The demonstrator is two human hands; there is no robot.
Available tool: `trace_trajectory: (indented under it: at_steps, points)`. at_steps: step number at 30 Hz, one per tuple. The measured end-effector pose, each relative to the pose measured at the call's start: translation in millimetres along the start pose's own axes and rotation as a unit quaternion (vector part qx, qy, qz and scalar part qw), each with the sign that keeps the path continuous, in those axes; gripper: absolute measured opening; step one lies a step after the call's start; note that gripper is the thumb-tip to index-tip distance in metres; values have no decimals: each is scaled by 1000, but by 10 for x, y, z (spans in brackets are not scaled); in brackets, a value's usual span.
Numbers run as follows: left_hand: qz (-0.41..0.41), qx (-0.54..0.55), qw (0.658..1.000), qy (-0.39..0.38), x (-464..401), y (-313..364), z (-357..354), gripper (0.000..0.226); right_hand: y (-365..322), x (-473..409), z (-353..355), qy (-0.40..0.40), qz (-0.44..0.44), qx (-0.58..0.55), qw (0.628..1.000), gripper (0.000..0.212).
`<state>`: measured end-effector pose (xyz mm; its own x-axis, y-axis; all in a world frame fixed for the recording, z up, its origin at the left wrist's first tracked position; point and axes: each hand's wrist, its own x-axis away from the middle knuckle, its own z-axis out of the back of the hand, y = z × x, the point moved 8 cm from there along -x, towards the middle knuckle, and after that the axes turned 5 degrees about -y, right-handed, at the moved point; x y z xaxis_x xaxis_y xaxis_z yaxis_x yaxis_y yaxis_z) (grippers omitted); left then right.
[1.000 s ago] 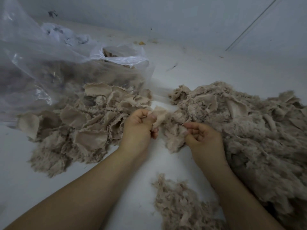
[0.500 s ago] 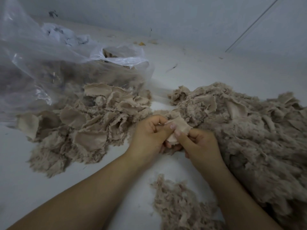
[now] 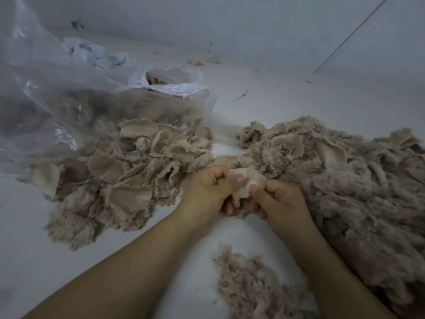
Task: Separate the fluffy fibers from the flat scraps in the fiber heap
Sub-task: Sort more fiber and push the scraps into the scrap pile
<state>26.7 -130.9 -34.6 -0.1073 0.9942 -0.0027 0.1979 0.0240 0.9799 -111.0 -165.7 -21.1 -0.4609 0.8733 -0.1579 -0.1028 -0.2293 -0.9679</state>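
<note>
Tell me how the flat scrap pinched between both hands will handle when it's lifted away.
The flat scrap probably flops: it already bends between the left hand and right hand. It looks thin, so likely very light. Its frayed edges may snag fluff from the fiber heap.

Only one view is given, taken from a wide-angle camera worn on the head. The scene is looked at forward and steeply downward, from close above the pale worktop (image 3: 41, 261). Both forearms are seen entering from the bottom edge, and the left hand (image 3: 210, 192) and right hand (image 3: 279, 200) are framed near the middle. A wall (image 3: 253, 26) is caught along the top, its lines bent by the lens.
</note>
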Motion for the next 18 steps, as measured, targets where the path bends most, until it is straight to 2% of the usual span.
trace_trajectory:
  at_steps: [2,5,9,12,13,14,16,17,18]
  points:
    - [-4,-15,1000,-11,13,21,-18,15,-2,3,-12,0,0,-12,1000,37]
    - [-13,0,1000,-7,28,59,-14,12,-22,6,-42,-15,11,0,1000,31]
    - [-23,8,995,98,58,113,298,20,36,3,-18,-7,-13,18,1000,24]
    - [-17,-108,979,174,74,240,695,17,70,-4,22,16,-37,9,999,24]
    - [-8,-192,963,186,73,285,793,20,76,-2,30,25,-42,7,999,22]
    - [4,-305,932,194,84,327,861,23,85,1,41,36,-47,4,998,20]
    - [-5,-529,823,207,138,451,845,19,89,7,61,56,-54,-2,997,15]
    - [-33,-600,771,210,175,534,752,17,91,4,63,59,-56,-2,997,13]
    - [-61,-647,733,203,193,582,644,19,97,3,60,59,-58,-1,997,13]
